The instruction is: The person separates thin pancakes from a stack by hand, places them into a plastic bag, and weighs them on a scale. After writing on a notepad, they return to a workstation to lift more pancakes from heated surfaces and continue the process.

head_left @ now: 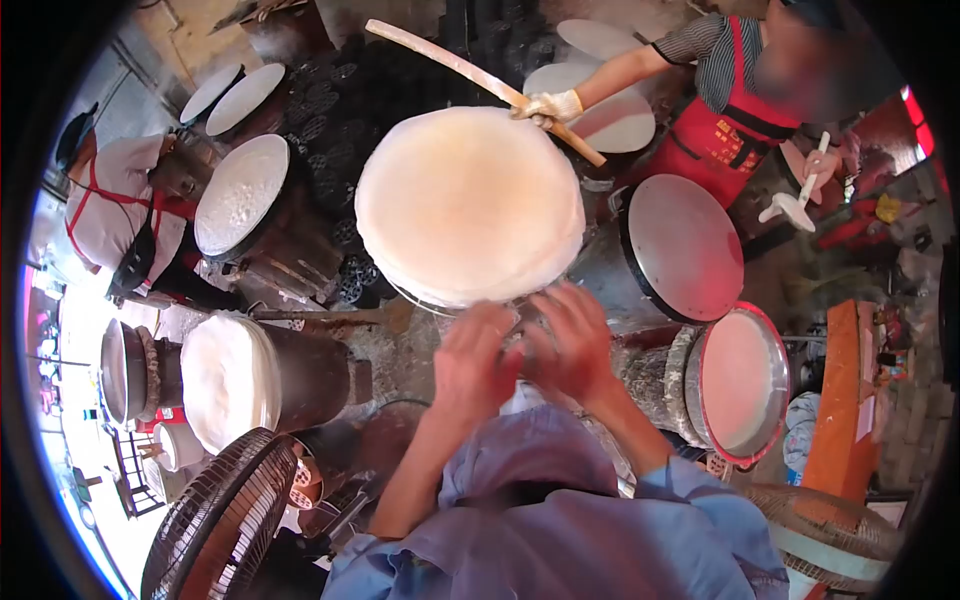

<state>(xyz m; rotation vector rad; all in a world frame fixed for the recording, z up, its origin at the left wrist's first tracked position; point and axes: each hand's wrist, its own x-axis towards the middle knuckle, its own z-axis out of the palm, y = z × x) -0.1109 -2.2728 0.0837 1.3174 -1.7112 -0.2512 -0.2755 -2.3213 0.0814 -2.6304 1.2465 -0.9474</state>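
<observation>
Resting side by side at the near edge of the stack of pale round sheets, the left hand and right hand lie palm-down with fingers loosely spread, their grip closed on nothing that shows, though the fingertips blur at the stack's rim. Beyond the stack, a co-worker's gloved hand grasps a long flat wooden stick just over its far edge; right of the stack stand a bare round griddle and a batter-coated red-rimmed one; left of it another griddle carries a white sheet.
</observation>
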